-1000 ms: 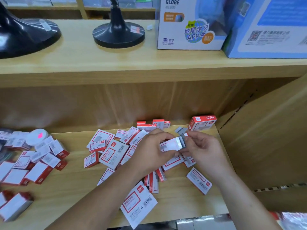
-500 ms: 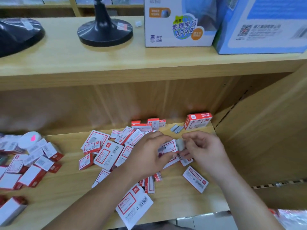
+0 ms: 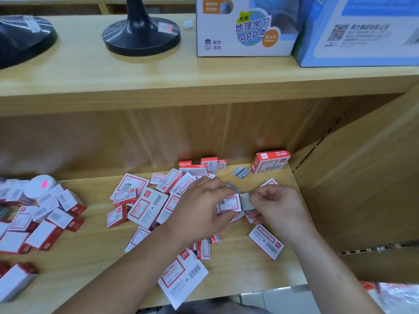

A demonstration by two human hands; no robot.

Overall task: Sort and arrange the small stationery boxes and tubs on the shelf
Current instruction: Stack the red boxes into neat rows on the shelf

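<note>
Fingers [image 3: 217, 188] of the left hand [image 3: 201, 209] curl round a small red-and-white box [image 3: 230, 203], held just above the scattered boxes [image 3: 148, 208] on the lower shelf [image 3: 90, 257]; just right, the right hand [image 3: 277, 206] pinches a grey staple block [image 3: 246, 201] against the box's end.

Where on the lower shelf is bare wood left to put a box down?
Bare strip between the left pile and the middle heap; also between the lone box and the big front box. Crowded under the left hand and right hand.
</note>
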